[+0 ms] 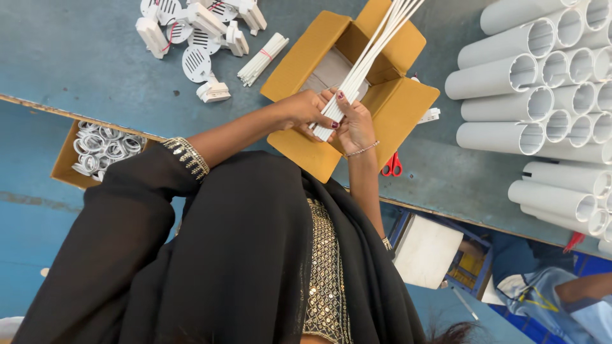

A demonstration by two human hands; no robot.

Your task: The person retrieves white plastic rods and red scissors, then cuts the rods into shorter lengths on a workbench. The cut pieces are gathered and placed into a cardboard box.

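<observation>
A bundle of long thin white rods (371, 50) slants from the top of the view down to my hands. My left hand (305, 108) grips the bundle's lower end from the left. My right hand (357, 127), with a thin bracelet at the wrist, closes on the same end from the right. Both hands are over an open brown cardboard box (400, 109) on the blue table (83, 64). The rods pass over the box's opening. My black sleeves and clothing fill the lower part of the view.
Large white pipes (542, 95) are stacked at the right. Red-handled scissors (391, 167) lie by the box. White plastic grilles and fittings (197, 38) and a short tied stick bundle (262, 58) lie at top left. A small box of white rings (105, 150) sits left. Another person (548, 286) sits lower right.
</observation>
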